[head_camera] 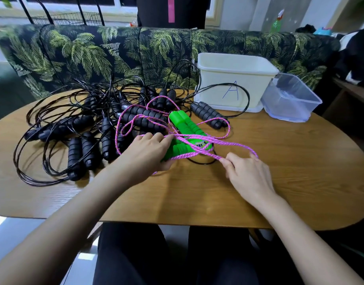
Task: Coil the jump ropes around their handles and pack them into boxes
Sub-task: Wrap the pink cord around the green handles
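Note:
A jump rope with two green handles (184,125) and a pink braided cord (199,139) lies at the middle of the wooden table (280,182). My left hand (148,153) grips the near ends of the green handles. My right hand (247,171) pinches a strand of the pink cord just right of the handles. Loose pink loops spread over a tangled pile of black jump ropes (90,128) with ribbed black handles on the left half of the table. A white box marked "A" (234,83) stands at the back right.
A clear plastic box (290,99) leans against the white box's right side. One black pair of handles (210,115) lies in front of the white box. A leaf-patterned sofa (94,52) runs behind the table. My dark-trousered legs show below the table's front edge.

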Motion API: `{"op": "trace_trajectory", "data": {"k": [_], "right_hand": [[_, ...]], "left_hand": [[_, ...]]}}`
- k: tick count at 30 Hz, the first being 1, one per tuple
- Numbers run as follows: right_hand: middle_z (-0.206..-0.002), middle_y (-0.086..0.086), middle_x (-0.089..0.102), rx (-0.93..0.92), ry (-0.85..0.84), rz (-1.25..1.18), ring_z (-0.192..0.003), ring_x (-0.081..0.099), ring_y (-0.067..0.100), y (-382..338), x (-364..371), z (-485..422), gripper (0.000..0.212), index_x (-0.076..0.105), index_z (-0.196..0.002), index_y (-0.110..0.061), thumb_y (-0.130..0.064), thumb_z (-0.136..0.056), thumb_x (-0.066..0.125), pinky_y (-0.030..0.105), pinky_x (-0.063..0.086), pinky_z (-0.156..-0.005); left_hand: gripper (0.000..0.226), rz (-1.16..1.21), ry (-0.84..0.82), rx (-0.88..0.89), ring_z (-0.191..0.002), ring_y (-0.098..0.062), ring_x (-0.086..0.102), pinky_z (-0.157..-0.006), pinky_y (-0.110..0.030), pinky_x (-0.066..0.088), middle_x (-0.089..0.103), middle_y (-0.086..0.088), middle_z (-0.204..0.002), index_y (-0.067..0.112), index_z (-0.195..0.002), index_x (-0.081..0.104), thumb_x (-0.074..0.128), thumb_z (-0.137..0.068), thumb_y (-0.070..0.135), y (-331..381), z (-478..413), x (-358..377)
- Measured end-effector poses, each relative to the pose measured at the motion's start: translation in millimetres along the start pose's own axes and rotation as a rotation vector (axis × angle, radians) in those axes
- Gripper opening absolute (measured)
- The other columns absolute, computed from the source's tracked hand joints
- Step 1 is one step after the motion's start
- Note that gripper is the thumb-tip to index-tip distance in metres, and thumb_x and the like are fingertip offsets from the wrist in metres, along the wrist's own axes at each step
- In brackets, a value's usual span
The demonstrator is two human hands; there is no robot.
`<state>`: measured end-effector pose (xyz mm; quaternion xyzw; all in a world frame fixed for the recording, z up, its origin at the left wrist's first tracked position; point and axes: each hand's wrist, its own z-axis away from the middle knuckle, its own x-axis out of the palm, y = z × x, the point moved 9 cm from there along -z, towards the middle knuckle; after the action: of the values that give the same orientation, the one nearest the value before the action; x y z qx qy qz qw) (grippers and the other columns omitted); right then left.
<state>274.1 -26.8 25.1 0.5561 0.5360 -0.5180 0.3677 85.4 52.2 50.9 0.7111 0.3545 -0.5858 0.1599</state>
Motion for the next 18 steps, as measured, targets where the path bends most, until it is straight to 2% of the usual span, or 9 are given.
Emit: {"op": "trace_trajectory", "data": {"k": [2, 3, 5, 6, 9, 11, 13, 15, 18], "right_hand": [[-0.101, 0.007, 0.072, -0.031, -0.054, 0.021, -0.106, 0.063, 0.034, 1.9, 4.4, -2.6, 0.037, 0.056, -0.092, -0.02, -0.045, -0.104, 0.031, 0.039, 0.035, -0.108], [-0.117, 0.006, 0.069, -0.03, -0.093, 0.013, -0.116, 0.058, 0.032, 4.0, 8.9, -3.6, 0.039, 0.059, -0.095, -0.02, -0.045, -0.104, 0.031, 0.04, 0.035, -0.109], [-0.142, 0.003, 0.052, -0.014, -0.162, -0.033, -0.13, 0.042, 0.03, 7.9, 16.0, -4.7, 0.04, 0.062, -0.099, -0.022, -0.048, -0.103, 0.031, 0.043, 0.041, -0.097], [-0.142, 0.004, 0.048, -0.009, -0.175, -0.064, -0.13, 0.038, 0.031, 10.7, 18.2, -5.5, 0.039, 0.059, -0.094, -0.024, -0.051, -0.102, 0.032, 0.044, 0.044, -0.091], [-0.117, -0.002, 0.06, -0.045, -0.169, -0.117, -0.116, 0.052, 0.027, 14.5, 14.1, -7.4, 0.042, 0.049, -0.076, -0.027, -0.059, -0.097, 0.03, 0.039, 0.045, -0.078], [-0.083, -0.014, 0.066, -0.084, -0.158, -0.13, -0.086, 0.063, 0.016, 14.9, 8.9, -8.7, 0.053, 0.054, -0.07, -0.026, -0.064, -0.091, 0.024, 0.033, 0.043, -0.07], [-0.063, -0.017, 0.063, -0.164, -0.121, -0.176, -0.066, 0.059, 0.005, 11.2, 5.6, -9.2, 0.057, 0.057, -0.07, -0.028, -0.068, -0.088, 0.02, 0.03, 0.043, -0.068], [-0.054, -0.015, 0.059, -0.231, -0.067, -0.318, -0.058, 0.057, 0.004, 9.8, 3.7, -7.8, 0.051, 0.055, -0.072, -0.034, -0.07, -0.094, 0.026, 0.03, 0.044, -0.065], [-0.051, -0.012, 0.055, -0.242, 0.052, -0.631, -0.051, 0.051, 0.008, 13.3, -8.4, -13.2, 0.034, 0.059, -0.075, -0.035, -0.055, -0.093, 0.039, 0.033, 0.045, -0.061]], "left_hand": [[0.065, -0.027, 0.018, 0.047, -0.067, -0.036, 0.063, -0.059, -0.039, 0.051, 0.065, -0.015, -0.082, 0.002, -0.123, 0.064, 0.058, -0.076, 0.047, 4.1, 3.5, 0.5], [0.063, -0.031, 0.039, 0.058, -0.065, -0.035, 0.063, -0.057, -0.038, 0.051, 0.064, -0.014, -0.08, 0.002, -0.12, 0.065, 0.063, -0.075, 0.046, 4.8, 4.4, 1.7], [0.063, -0.04, 0.055, 0.098, -0.068, -0.034, 0.063, -0.059, -0.039, 0.052, 0.065, -0.012, -0.083, 0.004, -0.122, 0.064, 0.071, -0.075, 0.046, 7.6, 5.9, 3.7], [0.065, -0.029, 0.048, 0.121, -0.073, -0.035, 0.063, -0.062, -0.041, 0.053, 0.065, -0.012, -0.087, 0.004, -0.125, 0.062, 0.069, -0.077, 0.048, 6.9, 6.5, 6.9], [0.073, 0.076, -0.031, 0.122, -0.094, -0.035, 0.061, -0.078, -0.047, 0.054, 0.063, -0.012, -0.107, 0.009, -0.141, 0.047, 0.043, -0.088, 0.059, 0.5, 7.8, 16.5], [0.076, 0.166, -0.071, 0.078, -0.103, -0.033, 0.058, -0.088, -0.046, 0.05, 0.06, -0.01, -0.116, 0.016, -0.148, 0.038, 0.032, -0.088, 0.064, -3.5, 8.6, 21.4], [0.07, 0.214, -0.043, 0.058, -0.103, -0.033, 0.056, -0.088, -0.046, 0.05, 0.059, -0.008, -0.115, 0.024, -0.146, 0.034, 0.034, -0.088, 0.063, -4.6, 9.0, 20.2], [0.066, 0.224, -0.029, 0.051, -0.102, -0.033, 0.056, -0.083, -0.047, 0.052, 0.059, -0.008, -0.113, 0.029, -0.143, 0.032, 0.034, -0.086, 0.064, -6.9, 8.1, 19.0], [0.064, 0.169, -0.069, 0.106, -0.107, -0.031, 0.055, -0.086, -0.047, 0.051, 0.058, -0.004, -0.117, 0.029, -0.145, 0.036, 0.043, -0.09, 0.061, -7.2, 4.2, 23.9]]}}
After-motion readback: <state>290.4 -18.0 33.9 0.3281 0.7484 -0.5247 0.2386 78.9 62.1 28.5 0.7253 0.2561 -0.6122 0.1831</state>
